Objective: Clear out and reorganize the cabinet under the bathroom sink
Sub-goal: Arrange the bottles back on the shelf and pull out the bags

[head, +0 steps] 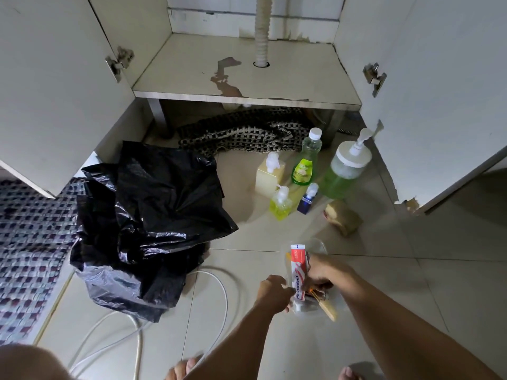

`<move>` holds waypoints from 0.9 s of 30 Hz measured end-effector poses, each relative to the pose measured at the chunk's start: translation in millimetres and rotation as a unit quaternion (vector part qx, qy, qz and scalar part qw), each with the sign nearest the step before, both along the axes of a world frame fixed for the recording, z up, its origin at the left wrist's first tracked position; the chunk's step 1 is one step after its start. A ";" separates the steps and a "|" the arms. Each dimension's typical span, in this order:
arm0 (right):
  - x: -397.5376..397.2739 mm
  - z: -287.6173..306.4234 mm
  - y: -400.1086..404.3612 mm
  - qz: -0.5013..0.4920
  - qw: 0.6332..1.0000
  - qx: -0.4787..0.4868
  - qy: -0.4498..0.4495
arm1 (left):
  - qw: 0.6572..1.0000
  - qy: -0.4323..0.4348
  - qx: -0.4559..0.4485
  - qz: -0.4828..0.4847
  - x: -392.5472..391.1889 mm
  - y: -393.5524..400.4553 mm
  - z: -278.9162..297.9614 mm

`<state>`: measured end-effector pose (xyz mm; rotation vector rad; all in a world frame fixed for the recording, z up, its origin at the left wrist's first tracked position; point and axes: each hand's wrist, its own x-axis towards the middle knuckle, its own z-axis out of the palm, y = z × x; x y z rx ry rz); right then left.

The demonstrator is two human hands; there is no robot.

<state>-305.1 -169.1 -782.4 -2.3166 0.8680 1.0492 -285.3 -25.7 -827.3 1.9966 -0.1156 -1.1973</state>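
The cabinet [192,78] under the sink stands with both doors open and its shelf bare apart from the white drain hose [262,31]. Low in the view, my left hand [274,293] and my right hand [325,272] hold a red and white toothpaste tube [298,270] upright over a clear plastic container [315,305] on the floor tiles. A wooden-handled item [327,309] lies in that container. Several soap and cleaner bottles stand on the floor: a large green pump jar [345,171], a green-labelled bottle [306,163], a cream pump bottle [269,176], a yellow pump bottle [281,204] and a small blue bottle [307,200].
A crumpled black trash bag [148,226] lies on the floor at left. A checkered cloth [247,133] is under the cabinet shelf. A brown sponge [343,218] sits by the right door. A white hose [164,311] loops on the tiles, and a patterned mat [30,242] covers the far left.
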 end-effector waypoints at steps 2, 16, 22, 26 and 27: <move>-2.2 -1.3 -2.0 -0.002 1.000 -0.013 -0.024 | 1.000 -0.004 -0.001 -0.007 -0.2 0.5 1.4; -1.7 -8.4 -0.4 0.024 0.985 -0.020 -0.172 | 0.999 -0.025 0.011 -0.017 -2.2 0.3 7.1; -1.6 4.4 -41.1 -0.105 0.957 -0.143 -0.231 | 0.998 -0.041 0.026 -0.037 7.3 -5.7 3.9; 4.7 -14.0 -60.8 -0.093 0.990 -0.085 -0.060 | 0.993 0.002 0.048 -0.104 27.4 -16.5 -5.8; 7.9 -18.4 -61.9 -0.079 0.995 -0.051 0.012 | 0.991 0.022 0.055 -0.120 30.2 -19.0 -5.5</move>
